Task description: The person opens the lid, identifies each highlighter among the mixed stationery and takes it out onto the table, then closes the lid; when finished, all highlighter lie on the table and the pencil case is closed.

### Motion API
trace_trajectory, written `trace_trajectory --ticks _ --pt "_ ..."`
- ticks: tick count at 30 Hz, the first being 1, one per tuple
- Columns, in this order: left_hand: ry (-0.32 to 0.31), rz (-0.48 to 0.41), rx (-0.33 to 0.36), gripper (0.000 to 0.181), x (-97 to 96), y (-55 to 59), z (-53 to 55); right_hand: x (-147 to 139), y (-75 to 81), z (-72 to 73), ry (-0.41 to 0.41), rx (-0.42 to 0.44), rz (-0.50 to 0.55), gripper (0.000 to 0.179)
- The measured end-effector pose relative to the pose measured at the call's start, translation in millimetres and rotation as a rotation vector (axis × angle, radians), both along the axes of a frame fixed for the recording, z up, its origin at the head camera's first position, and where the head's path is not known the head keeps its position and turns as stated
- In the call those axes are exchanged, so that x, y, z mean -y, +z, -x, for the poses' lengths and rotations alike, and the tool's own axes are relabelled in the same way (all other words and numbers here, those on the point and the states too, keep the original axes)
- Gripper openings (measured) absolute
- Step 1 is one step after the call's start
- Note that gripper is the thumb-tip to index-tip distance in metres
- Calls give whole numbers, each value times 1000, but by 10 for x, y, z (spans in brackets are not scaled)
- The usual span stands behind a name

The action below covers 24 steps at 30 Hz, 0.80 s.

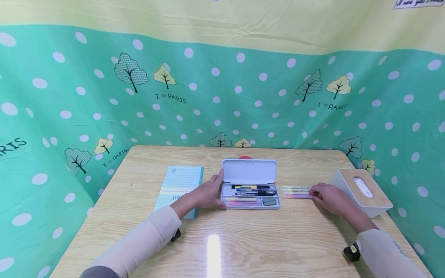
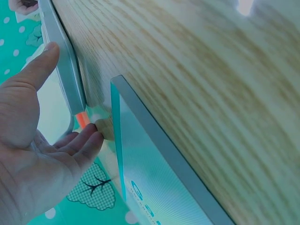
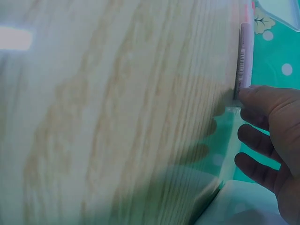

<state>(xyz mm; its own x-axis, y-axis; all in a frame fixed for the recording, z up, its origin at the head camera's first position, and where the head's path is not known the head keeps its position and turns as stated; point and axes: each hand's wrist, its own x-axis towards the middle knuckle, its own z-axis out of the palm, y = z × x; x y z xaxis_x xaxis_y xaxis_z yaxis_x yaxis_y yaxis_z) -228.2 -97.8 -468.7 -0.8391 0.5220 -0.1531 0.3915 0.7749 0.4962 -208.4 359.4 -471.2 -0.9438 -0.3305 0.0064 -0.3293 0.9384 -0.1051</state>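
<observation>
Just right of the white, rectangular hinged pencil case [image 1: 249, 170], a row of slim pastel pens [image 1: 295, 190] with a pink one nearest the person lies on the pale wood-grain table [image 1: 260, 239]. The right hand [image 1: 329, 197] pinches the row's far end between thumb and forefinger, its other fingers loosely apart. Left of the case, the left hand [image 1: 207, 192] is spread wide, thumb against the front corner and a finger up by the raised lid.

The step in hand looks like steadying the case with one hand while handling the pens with the other. The next move seems to call for an even pinch, so the thin barrels stay together, and a case that does not slide.

Inside the case, dark pens [image 1: 251, 192] fill the back compartment; more pastel pens [image 1: 241, 203] and a grey-green eraser [image 1: 269, 202] take up the front, leaving little free room. To its left, a light-blue notebook [image 1: 180, 181] lies partly beneath the left arm. Well to its right, a white tissue box with a wooden top [image 1: 377, 197] crowds the right wrist. Behind the lid shows a red rounded thing [image 1: 245, 157], mostly hidden.
</observation>
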Motion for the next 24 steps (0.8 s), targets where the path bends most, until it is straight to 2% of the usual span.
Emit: trace_trajectory --ticks 8,15,24 --pt "-3 2 -1 135 5 2 3 12 8 14 -24 13 -15 7" --pt "-12 -1 -18 136 7 -20 14 53 85 11 -55 27 31 11" --pt "-17 -8 -30 135 11 -32 11 273 170 62 24 -32 77 12"
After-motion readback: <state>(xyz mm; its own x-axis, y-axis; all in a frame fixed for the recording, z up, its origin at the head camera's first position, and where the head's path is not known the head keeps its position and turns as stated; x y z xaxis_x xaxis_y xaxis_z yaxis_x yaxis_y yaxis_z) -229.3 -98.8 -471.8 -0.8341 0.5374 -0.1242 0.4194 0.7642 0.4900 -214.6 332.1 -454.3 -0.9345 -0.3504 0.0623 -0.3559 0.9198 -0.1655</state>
